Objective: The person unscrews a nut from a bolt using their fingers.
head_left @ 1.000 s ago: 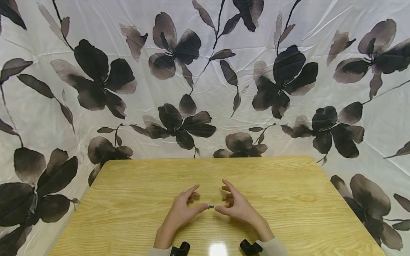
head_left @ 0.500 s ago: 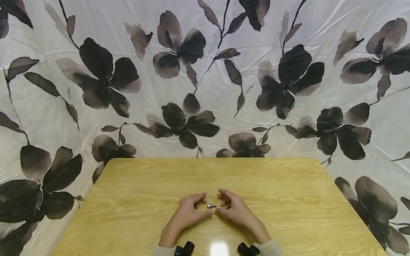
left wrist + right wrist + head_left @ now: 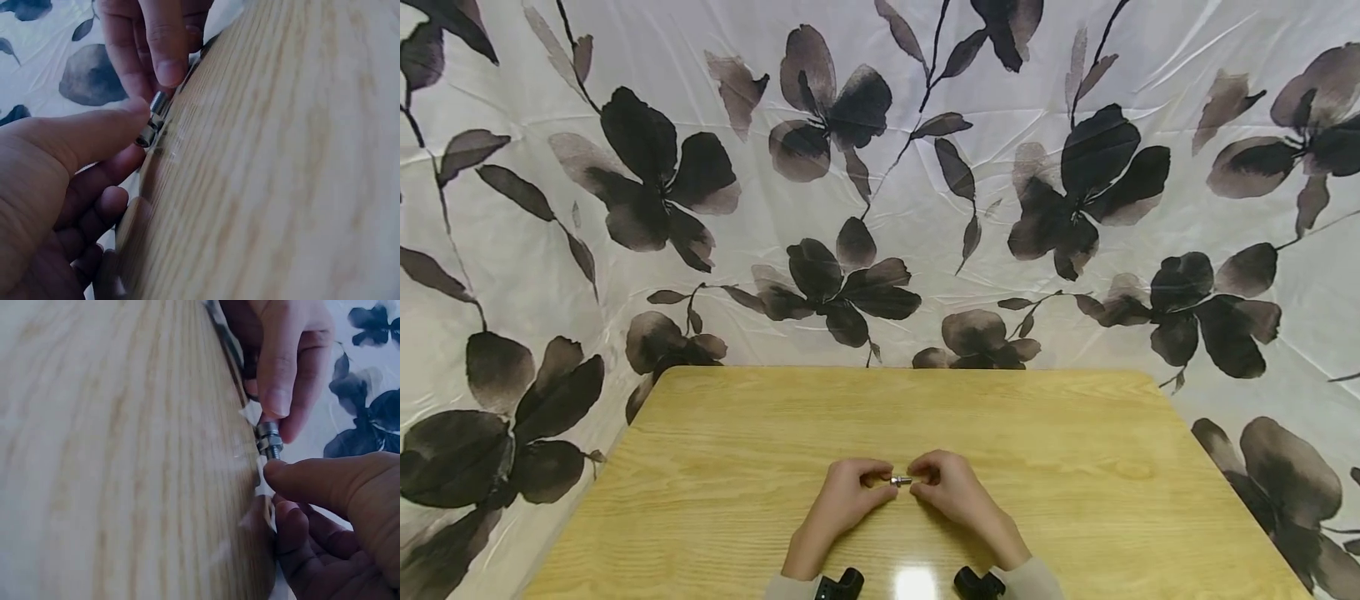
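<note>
A small metal bolt (image 3: pixel 901 481) with a nut on its threaded shank lies on the wooden table. Its round head points toward my left hand (image 3: pixel 850 492), whose thumb and index fingertips stand either side of that end. The shank end points at my right hand (image 3: pixel 953 486), with thumb and index finger bent and parted around it. In the left wrist view the left thumb overlaps the bolt (image 3: pixel 149 133). The right wrist view shows the nut (image 3: pixel 270 442) between both hands' fingertips, right beside the head. A narrow gap shows between fingers and bolt from above.
The light wood table (image 3: pixel 760 425) spreads out around both hands. Behind it and along its sides hangs a white cloth (image 3: pixel 940 317) with dark flower prints. Black wrist cameras (image 3: pixel 841 585) sit at the sleeve cuffs.
Both hands have drawn inward around the bolt, and their thumbs and index fingers have come closer together. The left thumb has moved off the bolt head, which it overlapped a second ago.
</note>
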### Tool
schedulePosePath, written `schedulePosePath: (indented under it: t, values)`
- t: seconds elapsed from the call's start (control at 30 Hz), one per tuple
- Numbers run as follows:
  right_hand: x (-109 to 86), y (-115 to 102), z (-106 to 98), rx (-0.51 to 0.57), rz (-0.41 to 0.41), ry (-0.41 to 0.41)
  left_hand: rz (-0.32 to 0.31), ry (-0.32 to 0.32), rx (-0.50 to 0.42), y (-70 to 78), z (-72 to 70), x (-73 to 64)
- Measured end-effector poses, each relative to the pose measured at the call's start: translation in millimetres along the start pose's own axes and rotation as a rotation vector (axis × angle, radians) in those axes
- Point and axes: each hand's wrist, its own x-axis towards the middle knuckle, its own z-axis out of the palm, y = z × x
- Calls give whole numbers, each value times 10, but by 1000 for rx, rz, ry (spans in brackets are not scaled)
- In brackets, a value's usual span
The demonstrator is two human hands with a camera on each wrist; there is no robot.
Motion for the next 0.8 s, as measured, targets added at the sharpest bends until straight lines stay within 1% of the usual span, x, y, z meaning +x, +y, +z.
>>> schedulePosePath:
  t: [0.1,0.2,0.4,0.6,0.8]
  values:
    - [24,5,-3,-1,-6,-20,-13,1,-9,5,15,6]
    - [47,-1,5,0,-14,-27,-30,14,3,2,34,7]
    - [50,-15,5,23,-11,-26,-23,60,45,14,73,36]
    - [65,2,13,31,11,-36,-15,82,61,13,98,33]
    - [86,30,14,14,2,-59,-13,88,96,-13,109,30]
